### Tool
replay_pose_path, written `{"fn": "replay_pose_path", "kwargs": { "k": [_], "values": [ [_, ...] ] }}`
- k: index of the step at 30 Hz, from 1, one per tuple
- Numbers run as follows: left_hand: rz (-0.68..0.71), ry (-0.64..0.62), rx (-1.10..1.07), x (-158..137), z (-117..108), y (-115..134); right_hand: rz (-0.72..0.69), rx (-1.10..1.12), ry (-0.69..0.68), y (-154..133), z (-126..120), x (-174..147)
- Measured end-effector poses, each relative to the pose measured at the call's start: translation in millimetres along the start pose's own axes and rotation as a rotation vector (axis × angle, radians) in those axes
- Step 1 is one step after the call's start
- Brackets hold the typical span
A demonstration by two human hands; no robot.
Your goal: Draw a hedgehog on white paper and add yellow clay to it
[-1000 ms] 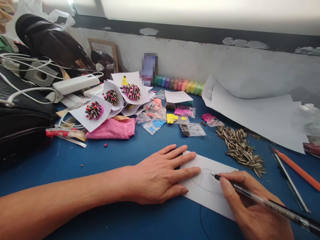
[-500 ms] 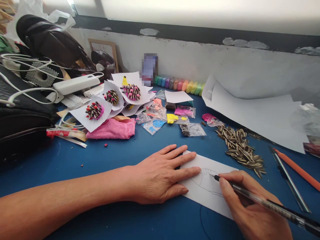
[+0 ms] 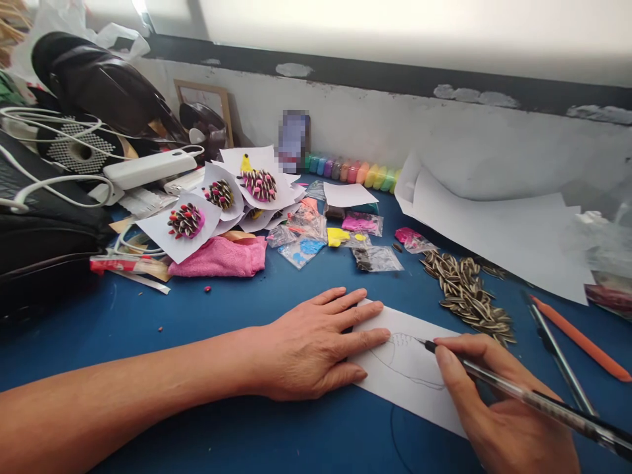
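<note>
My left hand (image 3: 320,345) lies flat with its fingers spread, the fingertips resting on the left edge of a white sheet of paper (image 3: 409,398). A thin pencil-like outline with a rounded top and short strokes inside shows on the sheet. In my right hand (image 3: 508,401) is a pen (image 3: 498,378) with a clear barrel and black grip, held between thumb and fingers. Its tip touches the paper by the upper line of the drawing. Just beyond the paper lies a pile of striped sunflower seeds (image 3: 469,293).
An orange pen (image 3: 580,337) and a clear pen (image 3: 563,355) lie at the right. Small bags of coloured clay (image 3: 363,222) lie ahead, near large curled paper sheets (image 3: 494,224). Seed-covered clay figures (image 3: 185,220) on paper stand behind a pink cloth (image 3: 222,258). A black bag (image 3: 44,230) fills the left.
The pen tip has moved slightly along the top of the outline, and more short strokes show there. The view has shifted a little; my left hand stays flat on the paper.
</note>
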State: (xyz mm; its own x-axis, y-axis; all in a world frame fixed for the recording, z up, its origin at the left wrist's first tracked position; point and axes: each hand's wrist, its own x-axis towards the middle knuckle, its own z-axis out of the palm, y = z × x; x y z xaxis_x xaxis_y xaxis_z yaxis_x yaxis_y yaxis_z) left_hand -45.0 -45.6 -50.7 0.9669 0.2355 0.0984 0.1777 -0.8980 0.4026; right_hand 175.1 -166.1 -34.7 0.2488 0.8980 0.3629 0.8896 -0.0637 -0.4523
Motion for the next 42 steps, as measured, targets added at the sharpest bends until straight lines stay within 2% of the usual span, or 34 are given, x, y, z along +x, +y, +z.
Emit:
{"fn": "replay_pose_path", "kwargs": {
  "k": [5,12,28,37,42],
  "values": [
    [-0.021,-0.003,0.009,-0.5,-1.0,-0.5,0.013,-0.004,-0.022,-0.4,-4.3,-4.3],
    [-0.023,-0.028,0.004,-0.9,-7.7,1.7,-0.077,-0.02,0.029,6.3,-0.7,-8.4],
    [-0.023,-0.091,0.003,1.0,-9.3,4.2,-0.056,-0.009,-0.012,9.3,3.6,-4.6],
    [-0.015,-0.044,-0.013,-0.3,-6.9,3.5,-0.093,0.011,-0.002,10.2,6.4,-3.3],
    [-0.015,-0.059,-0.004,0.4,-6.7,3.1,-0.092,0.022,-0.019,10.2,6.0,-3.8]
  ]
}}
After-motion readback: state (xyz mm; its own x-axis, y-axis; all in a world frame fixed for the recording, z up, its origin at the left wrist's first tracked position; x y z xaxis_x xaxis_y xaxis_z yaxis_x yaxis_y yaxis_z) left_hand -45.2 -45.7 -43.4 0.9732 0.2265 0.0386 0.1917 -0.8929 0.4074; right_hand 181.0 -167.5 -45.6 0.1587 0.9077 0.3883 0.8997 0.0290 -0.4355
